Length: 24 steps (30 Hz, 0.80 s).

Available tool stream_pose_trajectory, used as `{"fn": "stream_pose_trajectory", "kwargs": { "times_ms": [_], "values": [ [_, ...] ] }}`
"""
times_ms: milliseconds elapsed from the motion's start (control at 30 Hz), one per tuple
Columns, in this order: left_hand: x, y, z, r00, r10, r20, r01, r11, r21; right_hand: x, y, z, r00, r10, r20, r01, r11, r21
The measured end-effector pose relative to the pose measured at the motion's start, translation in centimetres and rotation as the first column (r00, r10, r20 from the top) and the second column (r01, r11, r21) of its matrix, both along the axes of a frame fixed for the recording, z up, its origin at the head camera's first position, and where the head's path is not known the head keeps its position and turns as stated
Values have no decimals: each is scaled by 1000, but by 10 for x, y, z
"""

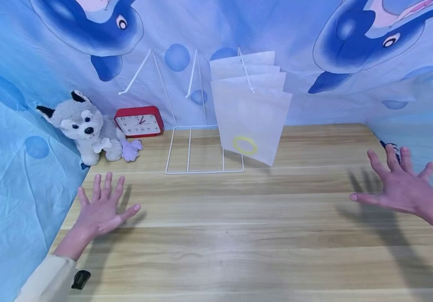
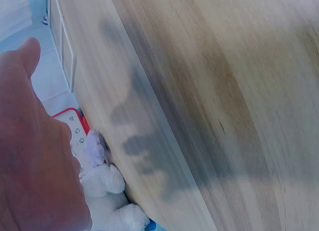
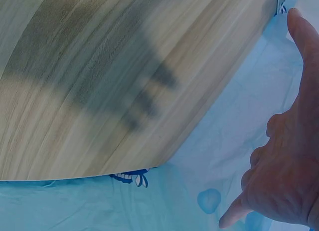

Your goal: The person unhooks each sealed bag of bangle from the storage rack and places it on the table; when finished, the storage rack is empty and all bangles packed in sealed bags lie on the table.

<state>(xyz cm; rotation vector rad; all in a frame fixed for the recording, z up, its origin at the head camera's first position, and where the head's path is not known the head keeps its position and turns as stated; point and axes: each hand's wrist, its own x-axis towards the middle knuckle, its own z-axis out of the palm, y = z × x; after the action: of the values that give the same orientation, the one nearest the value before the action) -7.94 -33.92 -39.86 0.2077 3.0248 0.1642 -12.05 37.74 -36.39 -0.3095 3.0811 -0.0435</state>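
Note:
My left hand (image 1: 103,211) hovers over the left side of the wooden table (image 1: 224,251), fingers spread and nothing held. It is nearest to a grey and white plush dog (image 1: 88,121) and a red-framed clock (image 1: 138,121). On the far right my right hand (image 1: 403,184) also hangs above the table, fingers spread and holding nothing. At the back middle stands a white wire rack (image 1: 205,172) with upright bent wires. Several white paper sheets (image 1: 252,109) hang overlapped at its right end, the front one bearing a yellow ring (image 1: 245,145). Both hands are apart from these things.
A small purple plush piece (image 1: 130,149) lies beside the dog. Blue cloth (image 1: 9,188) printed with dolphins and bubbles hangs behind the table and along its sides. Shadows of both hands fall on the wood. The table's right back corner shows in the right wrist view.

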Motion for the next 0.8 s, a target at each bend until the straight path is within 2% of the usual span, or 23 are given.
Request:
{"fn": "stream_pose_trajectory", "kwargs": {
  "times_ms": [100, 200, 267, 367, 433, 600, 700, 800],
  "values": [
    [-3, 3, 3, 1000, -1, 10, 1, 998, 57, -4, -2, 2, 1000, 20, -7, -20, 1000, 1],
    [-15, 13, 6, 999, -27, 22, 23, 986, 164, -6, -6, 2, 999, 49, 13, -49, 999, -8],
    [-30, 21, 5, 998, -51, 27, 43, 971, 235, -7, -11, 1, 996, 80, 42, -79, 997, -26],
    [-58, 34, 0, 995, -90, 51, 71, 952, 299, -7, -20, 0, 987, 122, 101, -114, 990, -77],
    [-79, 42, -4, 992, -103, 71, 75, 946, 315, -6, -28, -1, 980, 160, 121, -147, 983, -111],
    [-124, 52, -9, 986, -123, 109, 84, 948, 307, -1, -44, -2, 959, 241, 147, -207, 955, -210],
    [-142, 54, -12, 979, -135, 153, 78, 940, 333, 3, -49, -2, 951, 278, 139, -237, 938, -254],
    [-153, 56, -16, 972, -138, 192, 60, 929, 364, 1, -54, -1, 943, 320, 93, -286, 920, -268]
  ]
}}
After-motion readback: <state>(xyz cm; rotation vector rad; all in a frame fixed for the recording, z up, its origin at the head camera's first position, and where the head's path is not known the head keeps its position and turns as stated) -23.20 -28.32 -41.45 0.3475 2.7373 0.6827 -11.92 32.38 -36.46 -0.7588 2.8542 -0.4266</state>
